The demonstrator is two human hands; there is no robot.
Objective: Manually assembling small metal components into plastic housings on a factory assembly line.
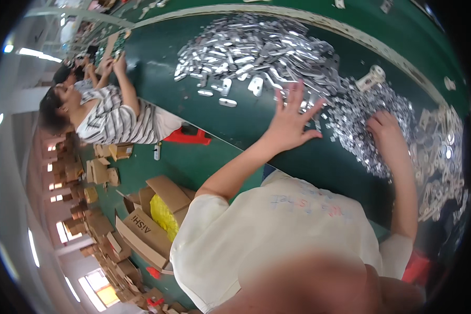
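Note:
My left hand [289, 125] is spread wide, palm down, at the near edge of a heap of long silver metal plates [246, 49]. Its fingertips lie over a few plates, and nothing shows in its grasp. To its right is a mound of small shiny metal pieces [353, 128]. My right hand [386, 131] reaches into this mound with its fingers bent and drawn together. Whatever its fingertips hold, if anything, is hidden. Several loose plates [227, 102] lie on the green table left of my left hand.
An off-white plastic part [370, 78] rests at the mound's far side. Many similar pale parts [438, 157] cover the table's right end. A co-worker in a striped shirt [112, 120] sits at the left. Behind me stands an open cardboard box [144, 230] with a yellow bag [163, 214].

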